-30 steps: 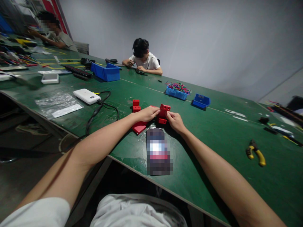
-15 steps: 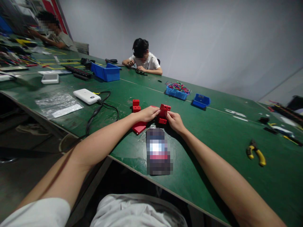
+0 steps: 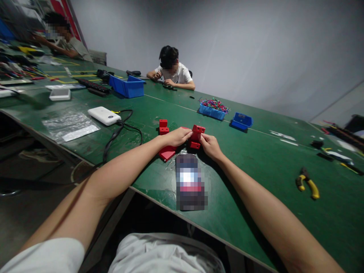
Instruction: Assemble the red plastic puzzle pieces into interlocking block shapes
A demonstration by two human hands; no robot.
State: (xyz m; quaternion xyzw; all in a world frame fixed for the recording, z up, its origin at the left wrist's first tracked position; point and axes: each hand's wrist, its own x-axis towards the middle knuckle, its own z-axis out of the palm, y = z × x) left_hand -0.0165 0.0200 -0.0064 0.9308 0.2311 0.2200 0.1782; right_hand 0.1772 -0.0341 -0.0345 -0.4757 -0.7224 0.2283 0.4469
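Between my hands a red block with small holes (image 3: pixel 198 129) stands above the green table. My left hand (image 3: pixel 181 137) has its fingertips closed on the block's left side. On the block's right side my right hand (image 3: pixel 209 145) pinches it between thumb and fingers. Another red piece (image 3: pixel 163 130) lies beyond my left wrist, and a flat red piece (image 3: pixel 167 153) shows below that wrist, partly covered by it. Just in front of the held block lies a phone (image 3: pixel 190 197) with a blurred screen.
Left of my hands are a white power bank (image 3: pixel 104 115) with a black cable and a plastic bag (image 3: pixel 71 127). Blue bins (image 3: pixel 133 87), one with colourful wires (image 3: pixel 213 110), stand farther back. Yellow-handled pliers (image 3: pixel 313 189) lie right. Two people sit at the table.
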